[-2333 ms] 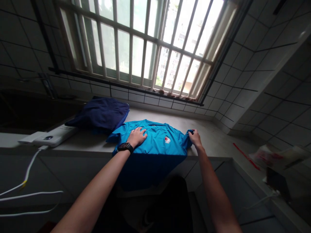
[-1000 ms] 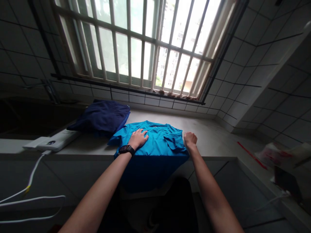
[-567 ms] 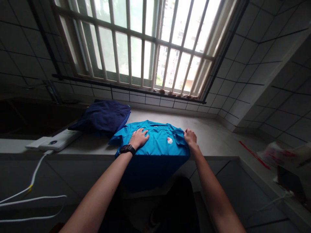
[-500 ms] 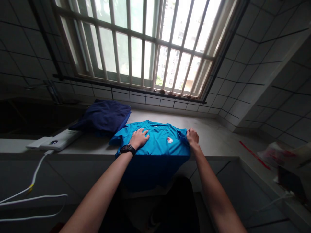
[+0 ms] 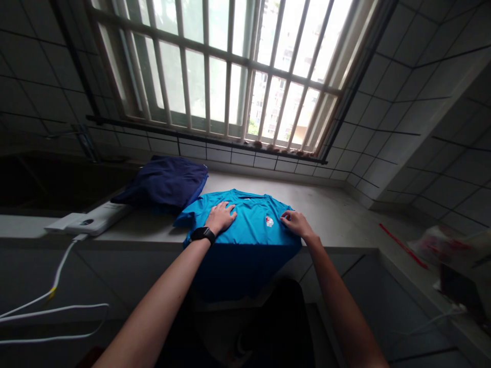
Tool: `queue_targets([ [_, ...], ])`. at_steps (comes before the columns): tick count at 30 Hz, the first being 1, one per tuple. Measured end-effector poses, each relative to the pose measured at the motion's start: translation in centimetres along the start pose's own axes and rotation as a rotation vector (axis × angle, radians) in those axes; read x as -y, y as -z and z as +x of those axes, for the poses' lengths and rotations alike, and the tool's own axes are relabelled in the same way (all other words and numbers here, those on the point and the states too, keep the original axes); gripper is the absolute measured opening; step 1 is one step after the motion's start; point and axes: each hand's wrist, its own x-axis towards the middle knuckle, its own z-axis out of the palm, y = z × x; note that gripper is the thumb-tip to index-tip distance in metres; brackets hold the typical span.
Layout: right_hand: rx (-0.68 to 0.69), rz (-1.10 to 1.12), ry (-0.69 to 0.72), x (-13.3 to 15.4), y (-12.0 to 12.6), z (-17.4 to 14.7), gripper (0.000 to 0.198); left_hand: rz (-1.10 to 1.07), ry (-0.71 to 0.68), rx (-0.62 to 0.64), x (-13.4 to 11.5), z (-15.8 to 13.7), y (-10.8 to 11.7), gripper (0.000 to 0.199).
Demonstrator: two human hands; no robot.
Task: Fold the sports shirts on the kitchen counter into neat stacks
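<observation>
A bright blue T-shirt (image 5: 245, 222) with a small white-and-red logo lies on the counter, its collar toward the window. The lower part of it hangs over the front edge in shadow. My left hand (image 5: 221, 217), wearing a black watch, rests flat on the shirt's left chest with its fingers spread. On the shirt's right side, just right of the logo, my right hand (image 5: 295, 223) has its fingers bent together on the cloth at the sleeve. The right sleeve is mostly covered by that hand; the left sleeve sticks out to the side.
Folded dark navy clothing (image 5: 164, 181) is piled left of the shirt. A white power strip (image 5: 97, 219) with a cable lies near the counter edge by a dark sink (image 5: 57, 179). At right are a red strip (image 5: 402, 245) and a plastic bag (image 5: 439, 243). A barred window is ahead.
My right hand has moved left from the shirt's outer right edge to beside the logo, bringing the right sleeve inward. My left hand stays in place on the shirt.
</observation>
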Motion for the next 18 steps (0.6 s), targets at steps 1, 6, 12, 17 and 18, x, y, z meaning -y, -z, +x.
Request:
queue_targets([
  [1, 0.008, 0.062, -0.017, 0.1, 0.1, -0.1, 0.023, -0.001, 0.000, 0.000, 0.0, 0.0, 0.0, 0.052],
  [6, 0.114, 0.377, -0.058, 0.4, 0.3, -0.2, 0.031, -0.014, 0.001, 0.000, 0.1, 0.0, -0.1, 0.053],
  [12, 0.032, -0.140, -0.114, 0.3, -0.8, 0.8, 0.043, -0.013, 0.000, -0.013, 0.2, 0.0, -0.1, 0.051],
  [17, 0.168, -0.270, -0.175, -1.0, -1.2, 0.7, 0.055, -0.011, 0.005, 0.010, 0.2, 0.0, -0.1, 0.052],
  [18, 0.161, -0.284, -0.193, -1.4, -1.0, 0.8, 0.057, -0.016, 0.007, 0.008, 0.1, 0.0, -0.1, 0.052],
])
